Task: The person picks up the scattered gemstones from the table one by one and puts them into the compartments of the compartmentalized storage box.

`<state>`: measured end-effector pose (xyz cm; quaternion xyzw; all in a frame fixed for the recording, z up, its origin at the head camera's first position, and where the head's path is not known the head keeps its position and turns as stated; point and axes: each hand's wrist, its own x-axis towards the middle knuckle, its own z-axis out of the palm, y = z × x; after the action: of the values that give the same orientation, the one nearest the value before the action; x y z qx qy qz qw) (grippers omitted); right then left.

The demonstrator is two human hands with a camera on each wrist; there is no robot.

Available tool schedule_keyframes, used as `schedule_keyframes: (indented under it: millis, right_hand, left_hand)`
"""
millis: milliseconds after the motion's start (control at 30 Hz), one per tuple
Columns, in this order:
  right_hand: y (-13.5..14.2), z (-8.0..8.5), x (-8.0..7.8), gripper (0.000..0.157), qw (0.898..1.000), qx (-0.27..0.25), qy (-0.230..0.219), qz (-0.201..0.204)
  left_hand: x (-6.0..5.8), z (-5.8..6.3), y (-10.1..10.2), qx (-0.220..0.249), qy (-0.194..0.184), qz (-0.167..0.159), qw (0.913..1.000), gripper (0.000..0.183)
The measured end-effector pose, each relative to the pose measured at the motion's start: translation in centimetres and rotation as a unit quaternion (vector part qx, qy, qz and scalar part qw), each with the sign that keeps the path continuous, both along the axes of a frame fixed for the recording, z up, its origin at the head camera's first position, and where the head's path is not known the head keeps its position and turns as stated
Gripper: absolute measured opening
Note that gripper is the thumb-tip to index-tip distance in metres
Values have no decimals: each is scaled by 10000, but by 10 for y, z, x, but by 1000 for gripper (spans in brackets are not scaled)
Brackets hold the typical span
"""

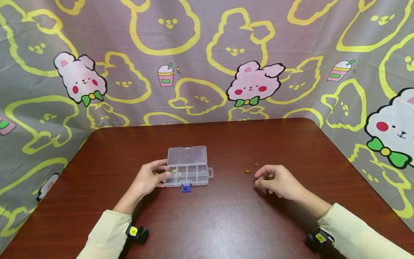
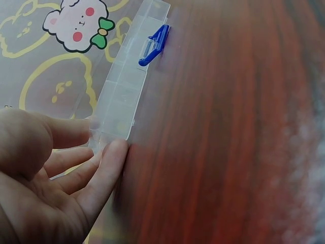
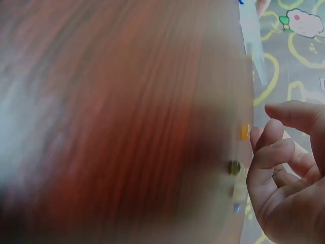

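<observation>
A clear plastic compartment box (image 1: 203, 184) rests on the table, its lid (image 1: 187, 155) raised at the back and a blue latch (image 1: 186, 188) at its front. My left hand (image 1: 145, 180) grips the box's left end, thumb on the rim. A small yellowish piece (image 1: 174, 171) lies in a back left compartment. To the right, my right hand (image 1: 280, 182) hovers with bent fingers, thumb and index apart, nothing visible between them. Near its fingertips lie an amber bead (image 1: 248, 171) and a smaller brown one (image 1: 256, 164). The right wrist view also shows a dark green bead (image 3: 234, 167) and a bluish one (image 3: 237, 207).
The brown wooden table (image 1: 220, 223) has a rounded far edge. A grey curtain (image 1: 200, 43) with yellow outlines and rabbit prints hangs behind it and along both sides. A hanging tab (image 1: 211, 172) sticks out from the box's right end.
</observation>
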<state>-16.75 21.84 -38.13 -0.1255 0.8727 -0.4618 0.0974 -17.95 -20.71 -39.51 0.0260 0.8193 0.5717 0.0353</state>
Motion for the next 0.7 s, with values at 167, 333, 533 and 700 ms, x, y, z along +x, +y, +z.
schedule_keyframes:
  millis: [167,333,533,700]
  right_hand:
    - [12,-1,0,15,9999,46,31,-135]
    - [24,-3,-2,17,9996,80,82,-250]
    - [38,-5,-4,19,9996,-13,-23,-265]
    - [40,-7,-2,18,9997,-14,-148,-195]
  left_hand:
    - [1,1,0,-56,-19,0,10000,53]
    - [2,2,1,-99,-62,5,9999,53]
    - [2,3,1,-83,-53,-7,10000,54]
    - [2,3,1,-34,-60,-4,10000,53]
